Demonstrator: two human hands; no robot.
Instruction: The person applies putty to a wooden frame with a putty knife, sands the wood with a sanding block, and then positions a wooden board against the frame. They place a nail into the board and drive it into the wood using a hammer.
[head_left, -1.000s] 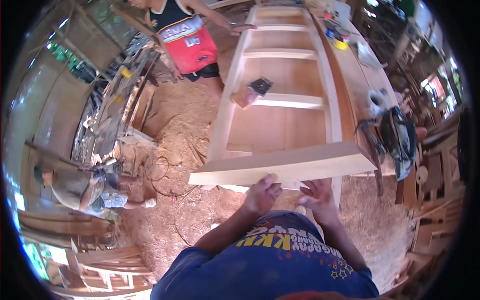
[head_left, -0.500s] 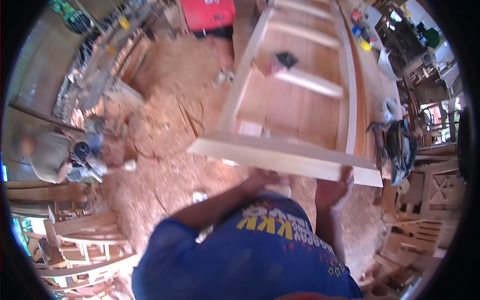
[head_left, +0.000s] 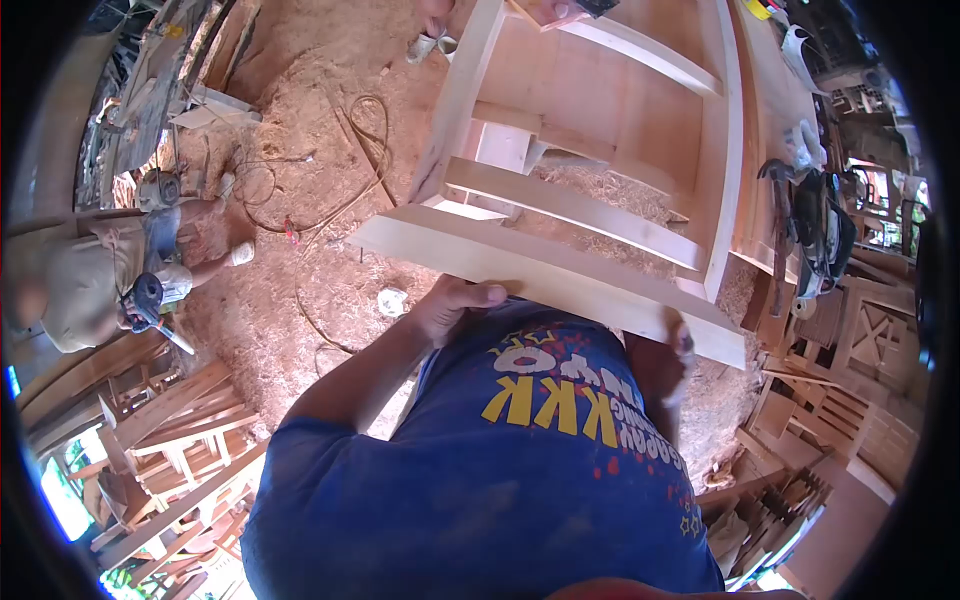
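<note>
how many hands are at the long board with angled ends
2 at the board: the left hand at its near edge, left of the middle, and the right hand toward its right end. Both are partly hidden.

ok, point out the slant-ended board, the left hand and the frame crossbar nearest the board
Slant-ended board (head_left: 556,277): head view, middle of its length.
Left hand (head_left: 450,307): head view, near the thumb's base.
Crossbar (head_left: 575,212): head view, middle of its length.

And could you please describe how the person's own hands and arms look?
The left hand and right hand are ungloved. The left forearm is bare below a short blue sleeve; the blue shirt carries yellow and white lettering, red spots and outlined stars.
</note>
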